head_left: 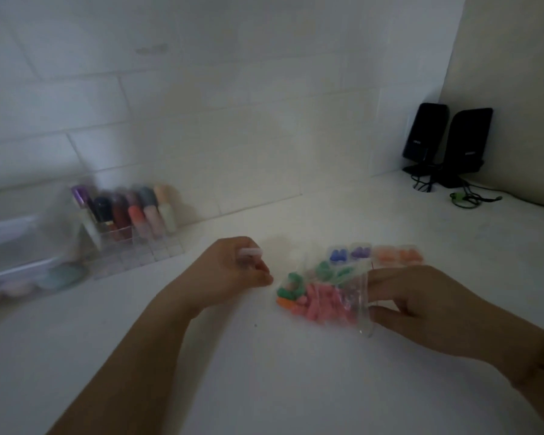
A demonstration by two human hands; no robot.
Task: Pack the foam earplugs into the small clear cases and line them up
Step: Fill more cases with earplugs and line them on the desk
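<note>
Right hand (pixel 421 306) fingers curled, gripping one clear bag (pixel 336 301) of earplugs (pixel 314 304) lying sideways; just beyond those fingertips, four filled cases (pixel 374 255) in a row; left hand (pixel 233 271) pinching one blurred clear case (pixel 250 254).

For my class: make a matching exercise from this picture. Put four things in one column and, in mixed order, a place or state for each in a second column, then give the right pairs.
Things
1. clear bag of earplugs
2. small clear case
3. row of filled cases
4. black speakers

Places or states
A. standing in the far right corner, by the wall
B. held at its end by the right hand
C. gripped in the left hand
D. lying on the counter just beyond the bag

Pairs: 1-B, 2-C, 3-D, 4-A
</note>
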